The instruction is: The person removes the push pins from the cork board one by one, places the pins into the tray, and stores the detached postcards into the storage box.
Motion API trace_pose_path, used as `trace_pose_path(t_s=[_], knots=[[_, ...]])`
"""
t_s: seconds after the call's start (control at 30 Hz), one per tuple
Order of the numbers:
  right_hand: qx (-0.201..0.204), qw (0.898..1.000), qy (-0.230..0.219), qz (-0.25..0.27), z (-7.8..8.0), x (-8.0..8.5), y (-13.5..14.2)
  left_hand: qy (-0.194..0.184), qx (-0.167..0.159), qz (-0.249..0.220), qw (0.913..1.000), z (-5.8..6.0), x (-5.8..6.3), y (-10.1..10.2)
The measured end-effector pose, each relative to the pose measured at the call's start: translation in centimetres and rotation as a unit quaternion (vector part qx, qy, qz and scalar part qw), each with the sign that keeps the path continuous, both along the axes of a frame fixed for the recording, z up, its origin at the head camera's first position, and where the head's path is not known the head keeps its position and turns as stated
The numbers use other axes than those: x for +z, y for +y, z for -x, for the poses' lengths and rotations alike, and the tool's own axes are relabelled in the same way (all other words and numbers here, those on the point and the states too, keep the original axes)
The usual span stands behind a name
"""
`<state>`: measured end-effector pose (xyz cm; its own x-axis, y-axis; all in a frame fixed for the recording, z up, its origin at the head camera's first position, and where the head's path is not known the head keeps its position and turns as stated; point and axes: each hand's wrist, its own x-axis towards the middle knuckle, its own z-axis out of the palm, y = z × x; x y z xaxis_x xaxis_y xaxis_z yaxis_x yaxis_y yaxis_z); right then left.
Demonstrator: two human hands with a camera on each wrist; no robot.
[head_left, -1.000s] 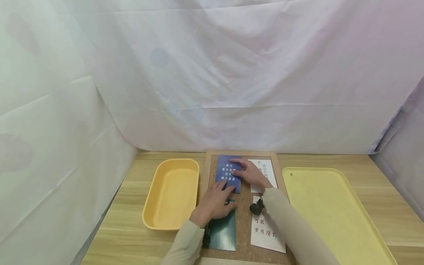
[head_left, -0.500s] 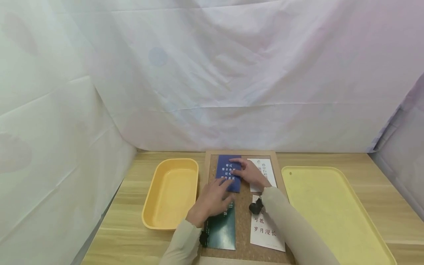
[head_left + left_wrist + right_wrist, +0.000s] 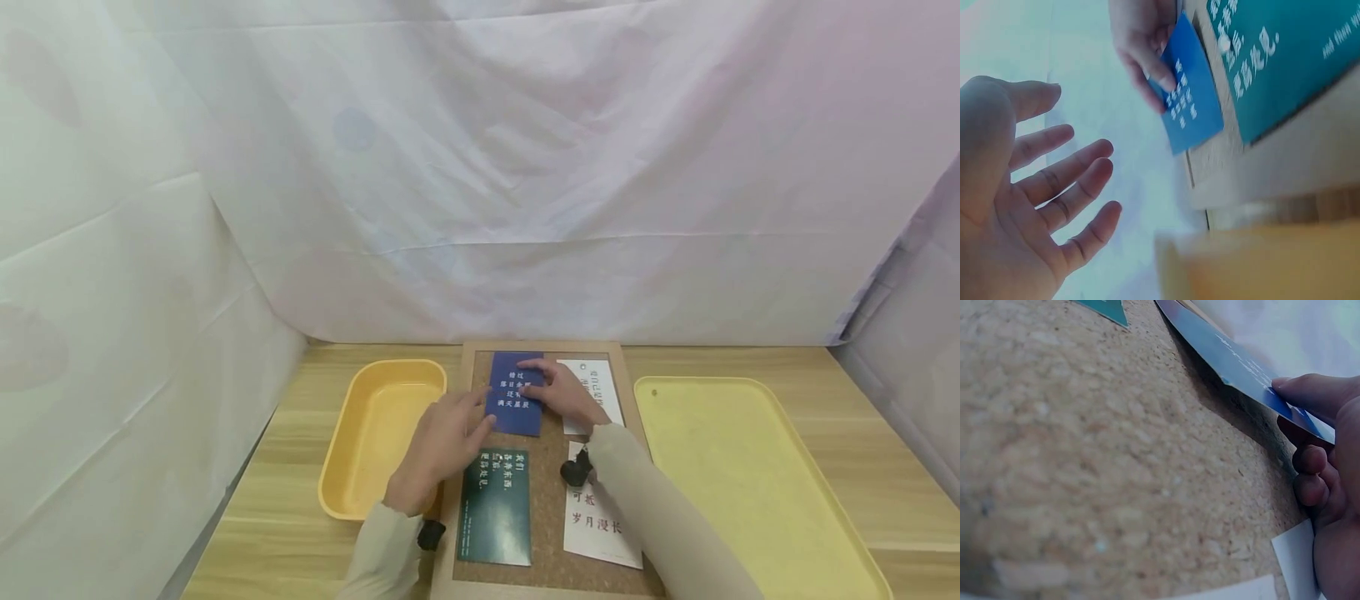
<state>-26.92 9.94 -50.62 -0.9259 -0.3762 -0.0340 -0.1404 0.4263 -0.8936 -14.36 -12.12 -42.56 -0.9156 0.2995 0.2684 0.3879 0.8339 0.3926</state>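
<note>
My right hand [image 3: 566, 394] pinches the right side of a blue card [image 3: 512, 418] printed with white characters. In the right wrist view the thumb [image 3: 1307, 387] lies on the card's face and the other fingers are underneath, with the card's edge lifted off the cork. My left hand [image 3: 442, 437] is held just left of the blue card; the left wrist view shows its fingers [image 3: 1088, 181] spread, with nothing in them. A dark green card [image 3: 493, 512] lies on the framed corkboard [image 3: 551, 475] below, with a small pale round pin head [image 3: 1225, 44] at its upper part.
Two white cards lie on the board's right half: an upper card [image 3: 600, 377], and a lower card [image 3: 596, 537] partly under my right forearm. A deep orange-yellow tray [image 3: 382, 450] stands left of the board, a flat pale yellow tray [image 3: 735, 467] right. White cloth [image 3: 480, 192] hangs behind.
My left hand has drawn back to the left from the blue card's lower edge, uncovering the green card's text. My right hand has kept its grip on the blue card.
</note>
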Motion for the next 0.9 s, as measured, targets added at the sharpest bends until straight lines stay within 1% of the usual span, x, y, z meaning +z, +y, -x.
trace_pose_path(t_s=[0.1, 0.2, 0.3, 0.37, 0.53, 0.7, 0.9], knots=[[-0.007, 1.0, -0.014, 0.004, -0.1, 0.0, -0.1, 0.009, 0.019, -0.025, 0.9995, -0.2, 0.3, -1.0], [-0.008, 1.0, -0.018, 0.007, -0.1, 0.0, -0.1, 0.028, 0.031, -0.044, 0.9982, -0.4, 0.4, -2.2], [-0.008, 1.0, -0.019, 0.006, -0.1, 0.1, -0.1, 0.054, 0.038, -0.046, 0.9968, -0.7, 0.4, -3.4], [-0.008, 1.0, -0.017, 0.003, -0.2, 0.1, -0.1, 0.063, 0.045, -0.046, 0.9959, -0.9, 0.5, -4.2], [-0.004, 1.0, 0.0, -0.004, -0.2, 0.1, -0.1, 0.06, 0.058, -0.067, 0.9943, -1.2, 0.7, -6.2], [-0.006, 1.0, -0.01, -0.002, -0.3, 0.0, 0.0, 0.057, 0.059, -0.089, 0.9926, -1.8, 0.7, -8.3], [-0.007, 1.0, -0.008, 0.001, -0.4, 0.0, 0.0, 0.044, 0.076, -0.099, 0.9912, -2.5, 0.4, -10.8]])
